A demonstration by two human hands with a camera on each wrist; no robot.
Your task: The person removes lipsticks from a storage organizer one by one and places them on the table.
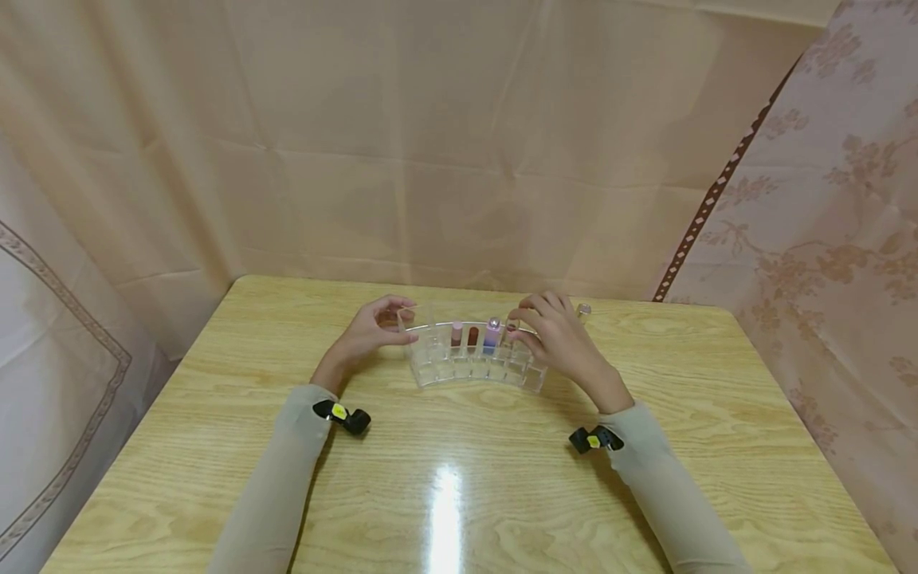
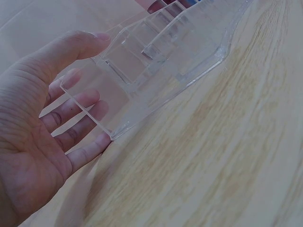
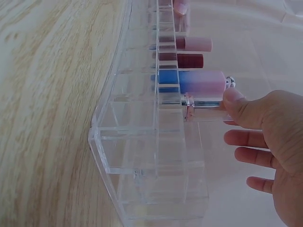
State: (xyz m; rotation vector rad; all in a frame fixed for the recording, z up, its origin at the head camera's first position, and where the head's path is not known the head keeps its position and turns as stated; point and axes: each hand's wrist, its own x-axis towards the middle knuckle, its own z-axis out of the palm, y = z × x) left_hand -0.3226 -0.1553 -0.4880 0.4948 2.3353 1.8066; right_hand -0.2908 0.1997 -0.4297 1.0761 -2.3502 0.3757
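Observation:
A clear, curved acrylic lipstick organizer with stepped compartments stands on the table. My left hand holds its left end, thumb over the front edge and fingers behind the clear wall. In the back row stand a pink-capped brown lipstick tube, a dark red one and a pink-to-blue one with a silvery ball on top. At the right, my right hand pinches the top of a clear lipstick tube with a silvery core, its lower end inside a back-row compartment.
Just behind my right hand, a small clear-topped item shows on the wood-grain table. A beige curtain hangs along the table's far edge, and a floral cloth hangs at the right.

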